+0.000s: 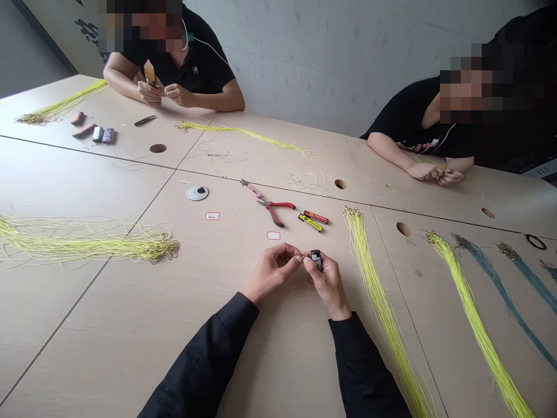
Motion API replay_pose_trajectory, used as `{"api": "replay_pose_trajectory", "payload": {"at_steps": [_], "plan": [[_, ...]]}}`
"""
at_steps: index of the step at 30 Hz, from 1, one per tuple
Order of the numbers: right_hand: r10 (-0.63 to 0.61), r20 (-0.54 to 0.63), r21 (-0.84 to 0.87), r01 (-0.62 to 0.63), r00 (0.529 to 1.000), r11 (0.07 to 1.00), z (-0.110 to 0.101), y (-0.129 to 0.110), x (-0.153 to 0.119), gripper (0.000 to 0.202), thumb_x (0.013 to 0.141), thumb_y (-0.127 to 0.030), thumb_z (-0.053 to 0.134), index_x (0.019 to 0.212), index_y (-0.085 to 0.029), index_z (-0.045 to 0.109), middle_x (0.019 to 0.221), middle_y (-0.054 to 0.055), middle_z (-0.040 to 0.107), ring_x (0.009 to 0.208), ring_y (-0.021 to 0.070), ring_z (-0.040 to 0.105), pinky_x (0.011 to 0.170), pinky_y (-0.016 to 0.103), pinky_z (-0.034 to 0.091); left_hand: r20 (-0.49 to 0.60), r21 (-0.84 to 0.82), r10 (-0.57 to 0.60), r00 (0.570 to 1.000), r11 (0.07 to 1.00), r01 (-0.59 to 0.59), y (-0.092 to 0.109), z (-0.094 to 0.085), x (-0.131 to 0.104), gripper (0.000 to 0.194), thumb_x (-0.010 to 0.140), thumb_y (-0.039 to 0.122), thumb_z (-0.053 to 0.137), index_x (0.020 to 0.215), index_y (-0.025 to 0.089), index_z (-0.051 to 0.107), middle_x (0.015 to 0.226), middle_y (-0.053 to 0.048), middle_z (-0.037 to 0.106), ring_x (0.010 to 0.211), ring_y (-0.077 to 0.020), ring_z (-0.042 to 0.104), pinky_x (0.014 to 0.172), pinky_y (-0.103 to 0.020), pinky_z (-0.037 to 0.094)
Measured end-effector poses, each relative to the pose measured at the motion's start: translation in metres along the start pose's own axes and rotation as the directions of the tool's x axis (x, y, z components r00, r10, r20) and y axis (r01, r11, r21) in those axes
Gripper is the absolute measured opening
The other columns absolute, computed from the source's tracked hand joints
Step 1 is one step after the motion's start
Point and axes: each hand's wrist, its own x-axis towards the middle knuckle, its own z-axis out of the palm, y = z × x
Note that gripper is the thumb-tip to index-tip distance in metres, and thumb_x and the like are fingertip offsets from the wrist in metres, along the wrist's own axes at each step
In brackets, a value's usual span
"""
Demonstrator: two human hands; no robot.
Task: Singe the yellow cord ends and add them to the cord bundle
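Observation:
My left hand is near the middle of the table, its thumb and index finger pinched on the end of a thin yellow cord that runs off to the left. Close beside it, my right hand is closed around a small black lighter, and its thumb tip meets the left fingertips at the cord end. What exactly lies between the fingertips is too small to make out. A yellow cord bundle with metal ends lies to the left, and another yellow bundle lies just right of my right hand.
Beyond my hands lie red-handled pliers, pink snips, a yellow pack and a red pack. Blue cord bundles are at the right. Two people sit across the table, near thread spools and round holes.

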Motion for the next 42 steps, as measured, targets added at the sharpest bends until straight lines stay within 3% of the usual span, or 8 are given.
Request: {"api": "replay_pose_trajectory", "payload": {"at_steps": [11, 23, 30, 36, 42], "plan": [[-0.007, 0.012, 0.015, 0.007, 1.0, 1.0, -0.001, -0.001, 0.001, 0.034, 0.087, -0.051, 0.063, 0.086, -0.017, 0.06, 0.061, -0.007, 0.031, 0.052, 0.009, 0.024, 0.046, 0.023, 0.026, 0.017, -0.058, 0.002, 1.0, 0.998, -0.001, -0.002, 0.001, 0.0, 0.025, 0.086, 0.039, 0.07, 0.089, 0.014, 0.066, 0.089, -0.007, 0.071, 0.081, -0.0151, 0.065, 0.076, -0.026, 0.05], [-0.03, -0.016, -0.052, 0.029, 0.999, 0.998, -0.002, 0.003, 0.001, 0.036, 0.089, -0.054, 0.058, 0.086, -0.019, 0.06, 0.059, -0.006, 0.034, 0.051, 0.0106, 0.029, 0.047, 0.023, 0.029, -0.008, 0.006, 0.004, 1.0, 1.0, -0.004, -0.006, 0.001, 0.001, 0.029, 0.088, 0.043, 0.067, 0.088, 0.014, 0.065, 0.086, -0.005, 0.069, 0.075, -0.0132, 0.061, 0.069, -0.024, 0.048], [-0.039, -0.056, -0.111, 0.033, 0.998, 0.993, -0.003, -0.006, -0.001, 0.036, 0.089, -0.053, 0.058, 0.087, -0.017, 0.064, 0.058, -0.005, 0.037, 0.051, 0.0109, 0.03, 0.047, 0.024, 0.029, -0.034, 0.115, 0.022, 0.999, 0.993, -0.018, 0.0, 0.001, 0.0, 0.03, 0.088, 0.045, 0.066, 0.088, 0.014, 0.067, 0.084, -0.006, 0.072, 0.075, -0.0153, 0.064, 0.067, -0.025, 0.048], [-0.051, -0.083, -0.244, 0.029, 0.995, 0.969, -0.005, -0.016, -0.001, 0.034, 0.085, -0.048, 0.062, 0.085, -0.015, 0.07, 0.062, -0.002, 0.047, 0.056, 0.0121, 0.039, 0.052, 0.024, 0.035, -0.033, 0.31, 0.068, 0.997, 0.949, -0.055, 0.0, 0.0, -0.001, 0.023, 0.089, 0.038, 0.062, 0.084, 0.016, 0.067, 0.082, -0.005, 0.071, 0.07, -0.0141, 0.061, 0.063, -0.024, 0.046], [-0.048, -0.088, -0.273, 0.022, 0.995, 0.962, -0.007, -0.015, -0.001, 0.03, 0.081, -0.045, 0.064, 0.081, -0.016, 0.068, 0.062, -0.002, 0.048, 0.055, 0.012, 0.041, 0.052, 0.023, 0.036, 0.001, 0.373, 0.102, 0.995, 0.923, -0.095, -0.001, -0.001, -0.001, 0.016, 0.089, 0.031, 0.062, 0.084, 0.017, 0.067, 0.079, -0.003, 0.071, 0.067, -0.0131, 0.06, 0.062, -0.024, 0.046]]}}
